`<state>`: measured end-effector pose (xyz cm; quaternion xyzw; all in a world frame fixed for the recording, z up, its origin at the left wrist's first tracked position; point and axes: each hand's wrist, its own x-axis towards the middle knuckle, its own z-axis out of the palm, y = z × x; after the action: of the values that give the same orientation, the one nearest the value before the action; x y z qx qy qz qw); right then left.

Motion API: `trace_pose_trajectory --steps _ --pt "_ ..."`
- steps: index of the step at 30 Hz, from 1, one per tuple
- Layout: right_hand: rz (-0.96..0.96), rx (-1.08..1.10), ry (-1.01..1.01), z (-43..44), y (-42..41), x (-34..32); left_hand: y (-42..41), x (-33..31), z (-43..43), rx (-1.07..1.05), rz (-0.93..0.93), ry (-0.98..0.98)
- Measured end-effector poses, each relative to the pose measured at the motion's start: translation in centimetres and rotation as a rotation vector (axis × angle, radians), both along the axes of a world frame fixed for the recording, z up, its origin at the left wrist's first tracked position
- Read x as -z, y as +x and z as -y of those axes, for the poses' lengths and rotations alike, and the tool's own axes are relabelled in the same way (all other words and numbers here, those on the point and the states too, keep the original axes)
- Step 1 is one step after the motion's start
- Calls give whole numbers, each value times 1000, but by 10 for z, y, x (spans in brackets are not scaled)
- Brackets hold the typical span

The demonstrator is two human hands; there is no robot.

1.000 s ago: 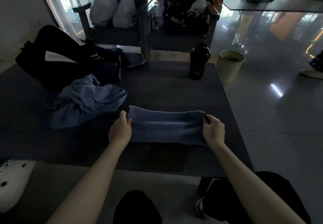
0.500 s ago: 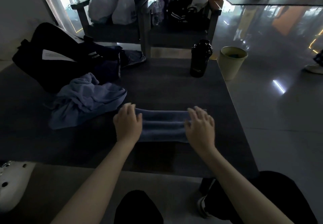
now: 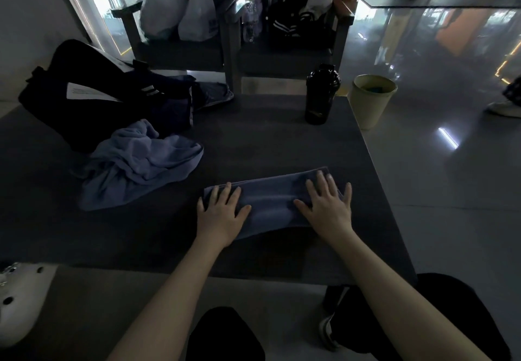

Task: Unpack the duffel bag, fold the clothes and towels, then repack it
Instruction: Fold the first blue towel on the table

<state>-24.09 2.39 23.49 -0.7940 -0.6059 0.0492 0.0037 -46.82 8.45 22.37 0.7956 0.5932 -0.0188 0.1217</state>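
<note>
The dark grey tabletop (image 3: 267,140) runs out ahead of both sets of fingers. The black soft duffel bag (image 3: 56,78) slumps well beyond and to the left of the left fingers (image 3: 229,191), with dark clothes spilling from its mouth. Between the bag and those fingers, but clear of them, lies a crumpled pale blue towel (image 3: 141,163), not yet folded. A black plastic shaker bottle (image 3: 321,95) stands far ahead of the right fingers (image 3: 324,183), near the table's far edge.

The thing in hand is the dark blue towel folded into a narrow band (image 3: 270,202), lying directly under the fingers. Its long axis runs left to right, with the right end angled slightly farther away. The left hand (image 3: 221,214) lies flat on the left end and the right hand (image 3: 328,208) flat on the right end. On both hands the fingers are straight and spread, pressing down and grasping nothing.

This looks like smoothing the band after a lengthwise fold. The likely next fold brings one short end across to the other, along the long axis. Each hand already sits on its own end, so either could carry it. The left hand is the nearer one to the crumpled towel and the bag.
</note>
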Motion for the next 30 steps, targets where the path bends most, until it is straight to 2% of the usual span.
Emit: trace_pose_trajectory --steps 2,4,7,10,14,17,19,22,26,28,30 --pt "39 44 161 12 -17 -7 3 -1 9 -49 5 -6" --pt "-36 -17 269 28 -39 -7 6 -4 16 -81 4 -9" --pt "-202 16 150 45 -55 -1 3 -8 19 -77 -27 25" --pt "-240 47 55 36 -42 1 -5 -13 24 -52 -41 67" --pt "-136 86 12 0 -23 -3 -5 -16 40 -13 -40 131" --pt "-11 140 182 -8 -30 -15 0 -19 51 -13 -29 136" --pt "-103 107 258 4 -42 -13 2 -20 55 -18 -39 142" --pt "-241 26 204 28 -51 4 3 -22 58 -1 -25 133" --pt "-199 -76 165 19 -30 12 1 -23 65 -2 163 47" --pt "-116 -149 228 13 -24 8 1 -23 73 -11 240 17" --pt "-124 -267 323 13 -23 5 3 -22 79 -16 281 0"
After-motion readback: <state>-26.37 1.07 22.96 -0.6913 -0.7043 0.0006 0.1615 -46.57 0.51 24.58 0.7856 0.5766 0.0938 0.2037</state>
